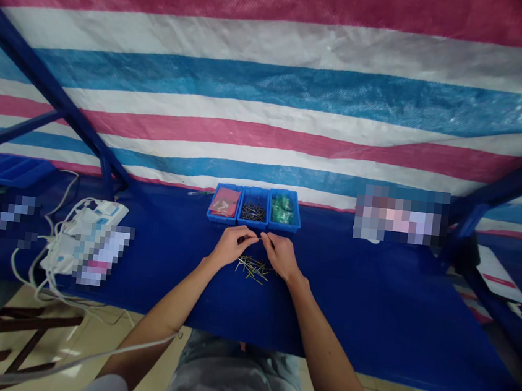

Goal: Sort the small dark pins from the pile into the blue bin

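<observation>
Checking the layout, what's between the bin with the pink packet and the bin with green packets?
A blue bin holding dark nails stands there, right beside both, as the head view shows.

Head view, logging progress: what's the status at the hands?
Left hand, right hand pinched, fingertips close, above loose pins. Anything held: can't tell. Blue bin of dark pins just beyond.

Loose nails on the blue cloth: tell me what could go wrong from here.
Two risks seem likely. The loose nails lie scattered just below the left hand and right hand, so a wrist could knock them about or a sharp point could prick skin. The nails also lie close to the middle blue bin, which holds dark nails, so pieces might end up mixed.
</observation>
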`<state>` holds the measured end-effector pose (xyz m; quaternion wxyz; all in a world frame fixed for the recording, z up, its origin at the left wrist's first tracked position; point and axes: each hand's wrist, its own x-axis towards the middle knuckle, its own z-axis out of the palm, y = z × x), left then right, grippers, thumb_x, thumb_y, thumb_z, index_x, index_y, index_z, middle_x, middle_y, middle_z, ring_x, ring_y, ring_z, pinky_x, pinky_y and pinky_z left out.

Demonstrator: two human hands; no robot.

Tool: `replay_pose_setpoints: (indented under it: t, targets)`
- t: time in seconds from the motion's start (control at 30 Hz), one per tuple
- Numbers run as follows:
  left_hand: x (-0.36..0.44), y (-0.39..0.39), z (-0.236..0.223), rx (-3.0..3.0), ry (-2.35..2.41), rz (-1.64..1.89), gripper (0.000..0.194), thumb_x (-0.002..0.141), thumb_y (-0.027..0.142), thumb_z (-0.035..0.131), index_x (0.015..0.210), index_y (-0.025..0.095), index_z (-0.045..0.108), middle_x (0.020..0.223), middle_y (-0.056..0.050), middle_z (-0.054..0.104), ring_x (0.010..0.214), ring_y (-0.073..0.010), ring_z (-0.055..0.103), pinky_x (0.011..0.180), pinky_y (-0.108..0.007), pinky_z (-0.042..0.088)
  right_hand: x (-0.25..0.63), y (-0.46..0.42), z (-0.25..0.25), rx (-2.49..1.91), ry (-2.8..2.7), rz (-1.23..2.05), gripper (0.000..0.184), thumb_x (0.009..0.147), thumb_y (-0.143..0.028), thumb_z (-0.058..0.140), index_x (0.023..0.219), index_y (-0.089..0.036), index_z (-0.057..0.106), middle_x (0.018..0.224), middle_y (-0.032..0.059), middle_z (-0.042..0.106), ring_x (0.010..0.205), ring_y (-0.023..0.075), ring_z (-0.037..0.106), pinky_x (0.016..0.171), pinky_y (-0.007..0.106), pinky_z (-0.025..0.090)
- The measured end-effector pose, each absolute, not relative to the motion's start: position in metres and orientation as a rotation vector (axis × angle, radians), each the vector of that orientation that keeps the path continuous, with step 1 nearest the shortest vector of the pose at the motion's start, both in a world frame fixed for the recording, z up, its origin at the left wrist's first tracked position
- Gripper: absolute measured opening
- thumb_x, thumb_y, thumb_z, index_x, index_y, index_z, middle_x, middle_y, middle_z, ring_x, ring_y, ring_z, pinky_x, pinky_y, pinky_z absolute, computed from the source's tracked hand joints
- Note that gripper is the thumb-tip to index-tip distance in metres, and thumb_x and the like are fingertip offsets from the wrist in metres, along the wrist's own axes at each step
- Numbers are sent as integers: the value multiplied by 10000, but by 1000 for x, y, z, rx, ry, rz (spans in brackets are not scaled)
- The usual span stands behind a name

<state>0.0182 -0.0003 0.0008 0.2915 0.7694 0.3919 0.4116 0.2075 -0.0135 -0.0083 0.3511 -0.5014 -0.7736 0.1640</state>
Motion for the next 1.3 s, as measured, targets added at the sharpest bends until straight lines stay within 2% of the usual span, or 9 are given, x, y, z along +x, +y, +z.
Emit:
replay_pose_setpoints:
  t: [0.13,0.23,0.33,0.43,0.53,0.63,0.97,1.17,1.3]
  targets:
    - [19,-1,2,2060,1043,1092,229,928,344,622,851,159,734,763,-33,678,619,-116,543,616,-238,423,209,-13,-8,-1318,-1977,460,494,1040,-431,366,618,-201,478,550,-11,520,508,126,474,572,271,297]
    - [18,-1,2,2049,1049,1090,237,930,338,618,826,154,724,744,-27,671,605,-112,531,607,-237,412,210,-15,-5,-1286,-1948,549,494,1036,-449,371,654,-199,558,572,-7,559,534,131,518,587,258,346]
    - [17,-1,2,2024,1085,1092,252,924,345,621,795,147,710,707,-20,658,577,-108,508,589,-235,400,210,-16,-3,-1243,-1891,607,361,1005,-464,453,858,-209,662,653,-3,622,574,143,555,601,256,399]
    - [16,0,2,1991,1111,1089,246,914,347,630,794,145,704,705,-20,665,576,-109,511,586,-230,400,209,-15,-4,-1191,-1838,586,261,954,-437,566,1053,-221,674,773,12,669,604,150,570,629,268,445]
    - [16,0,1,1969,1122,1086,236,910,340,634,799,144,703,699,-19,669,584,-112,525,594,-230,405,208,-15,-5,-1121,-1838,566,211,971,-363,543,1028,-232,697,888,41,694,734,174,626,708,284,478]
    - [16,1,0,1966,1126,1083,233,909,338,638,799,143,703,691,-18,667,587,-114,532,594,-230,403,208,-15,-5,-1092,-1849,568,223,990,-319,503,987,-235,710,905,50,694,800,186,641,752,294,482]
    - [17,0,2,1983,1107,1101,273,915,381,624,804,147,709,725,-37,684,603,-127,538,599,-245,413,208,-16,-2,-1147,-1910,563,276,1012,-361,452,964,-222,686,888,67,685,788,196,631,755,302,470]
    - [17,0,1,1985,1116,1107,235,910,342,641,802,146,713,732,-30,690,602,-119,546,600,-240,422,208,-17,-2,-1186,-1936,539,292,1020,-360,432,901,-215,655,849,50,681,755,179,618,713,279,441]
    - [16,1,0,1957,1125,1117,243,913,349,633,815,143,717,729,-32,689,614,-125,559,605,-238,424,207,-17,-4,-1198,-1895,540,212,975,-383,532,1021,-217,656,834,28,674,654,160,580,662,272,438]
